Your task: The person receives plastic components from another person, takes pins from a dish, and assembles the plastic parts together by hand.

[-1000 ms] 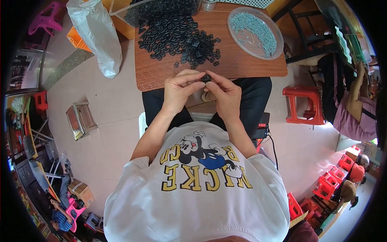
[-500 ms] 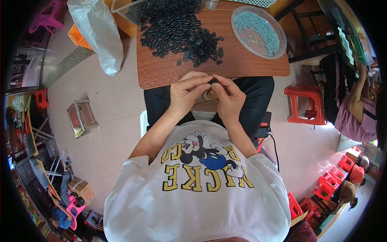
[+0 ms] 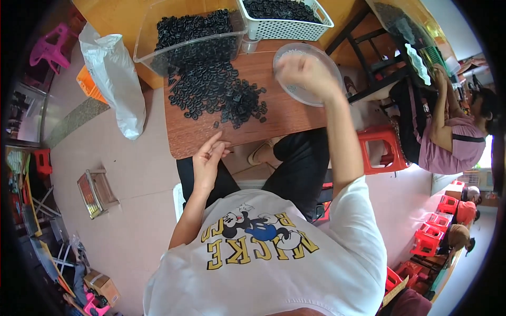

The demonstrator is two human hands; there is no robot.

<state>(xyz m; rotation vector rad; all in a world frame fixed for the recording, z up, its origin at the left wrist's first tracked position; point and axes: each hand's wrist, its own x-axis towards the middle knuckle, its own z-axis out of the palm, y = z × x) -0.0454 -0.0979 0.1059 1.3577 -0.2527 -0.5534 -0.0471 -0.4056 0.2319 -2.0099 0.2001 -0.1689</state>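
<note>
My right hand [image 3: 307,78] reaches over a round clear tub [image 3: 304,98] at the right of the wooden table. Motion smears its fingers, and it covers much of the tub, hiding most of the small silvery screws inside. My left hand [image 3: 206,162] hovers by the table's near edge, its fingers stretched out and slightly apart, with no part visible in them. Beyond it, a heap of small black plastic pieces [image 3: 203,87] spreads across the table, with squarer black pieces [image 3: 242,103] at its right.
Behind the heap, a clear plastic bin [image 3: 150,62] is tipped toward me, full of black pieces. A white perforated basket [image 3: 287,30] and a small clear cup [image 3: 250,46] stand beside it. A white sack [image 3: 117,84] is left of the table. A co-worker [image 3: 464,142] sits right, near a red stool [image 3: 380,150].
My hands have parted from a pinch around a small black piece. The right swung forward to the tub; the left moved down and left, loosening its fingers. My view tilted up, showing the basket.
</note>
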